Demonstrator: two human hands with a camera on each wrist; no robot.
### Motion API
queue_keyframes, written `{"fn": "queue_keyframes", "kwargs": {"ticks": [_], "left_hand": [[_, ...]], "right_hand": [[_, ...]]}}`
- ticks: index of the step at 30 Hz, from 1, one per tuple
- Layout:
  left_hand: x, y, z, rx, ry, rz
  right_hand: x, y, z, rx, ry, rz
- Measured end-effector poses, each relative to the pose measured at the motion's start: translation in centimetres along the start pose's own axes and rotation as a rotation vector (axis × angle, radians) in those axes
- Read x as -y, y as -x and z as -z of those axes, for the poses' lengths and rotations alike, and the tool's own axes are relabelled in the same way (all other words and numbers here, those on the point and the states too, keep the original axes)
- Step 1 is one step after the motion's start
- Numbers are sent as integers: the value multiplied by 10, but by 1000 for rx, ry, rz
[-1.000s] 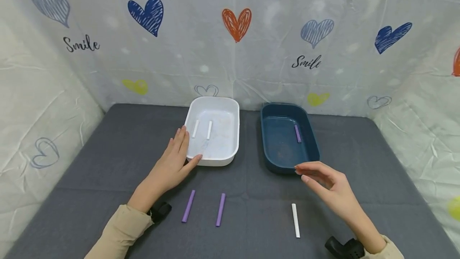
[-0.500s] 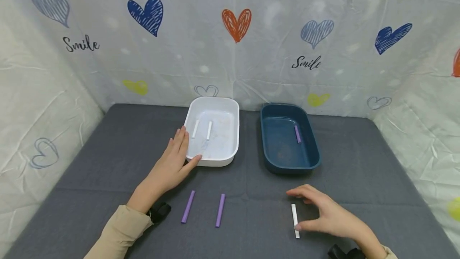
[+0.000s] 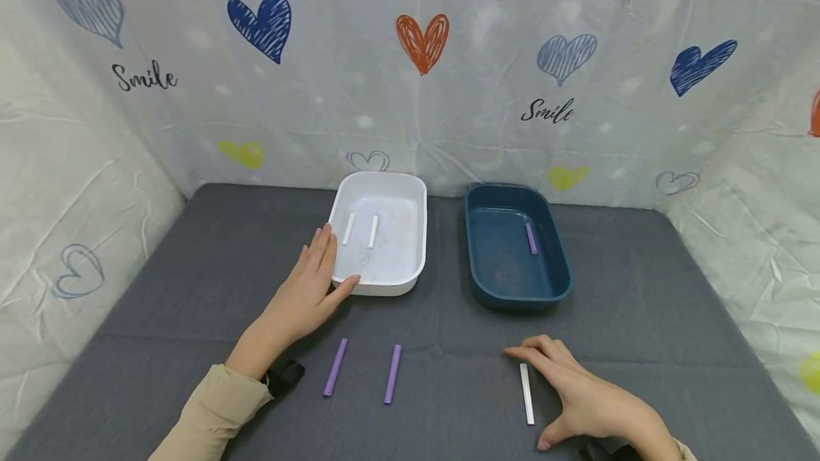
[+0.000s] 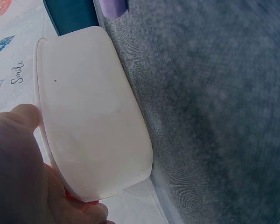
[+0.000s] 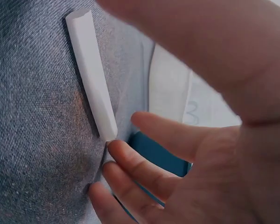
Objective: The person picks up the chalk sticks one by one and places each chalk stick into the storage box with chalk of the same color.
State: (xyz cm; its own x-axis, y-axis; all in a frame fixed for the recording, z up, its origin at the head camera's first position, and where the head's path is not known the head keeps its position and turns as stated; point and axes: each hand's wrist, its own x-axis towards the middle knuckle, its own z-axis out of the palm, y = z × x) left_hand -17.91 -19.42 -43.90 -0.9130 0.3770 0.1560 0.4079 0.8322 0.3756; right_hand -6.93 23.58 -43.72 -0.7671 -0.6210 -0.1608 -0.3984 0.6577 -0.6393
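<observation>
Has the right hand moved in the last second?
Yes. The right hand has come toward the person, away from the blue tray, down beside the white stick on the cloth.

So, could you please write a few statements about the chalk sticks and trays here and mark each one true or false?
1. The white tray holds two white chalk sticks. True.
2. The dark blue tray holds three purple sticks. False: only one purple chalk stick lies in it.
3. The left hand rests against the white tray. True.
4. The right hand has lifted the loose white chalk stick. False: it lies on the grey mat, with the fingers beside it.
</observation>
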Motion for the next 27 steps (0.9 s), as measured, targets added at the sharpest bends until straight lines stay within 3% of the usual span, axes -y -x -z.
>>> {"fn": "queue_keyframes", "kwargs": {"ticks": [16, 27], "left_hand": [[1, 1, -2, 0, 6, -4], [0, 0, -1, -5, 2, -6]], "right_hand": [[-3, -3, -8, -77, 92, 46], [-3, -4, -8, -98, 69, 71]]}}
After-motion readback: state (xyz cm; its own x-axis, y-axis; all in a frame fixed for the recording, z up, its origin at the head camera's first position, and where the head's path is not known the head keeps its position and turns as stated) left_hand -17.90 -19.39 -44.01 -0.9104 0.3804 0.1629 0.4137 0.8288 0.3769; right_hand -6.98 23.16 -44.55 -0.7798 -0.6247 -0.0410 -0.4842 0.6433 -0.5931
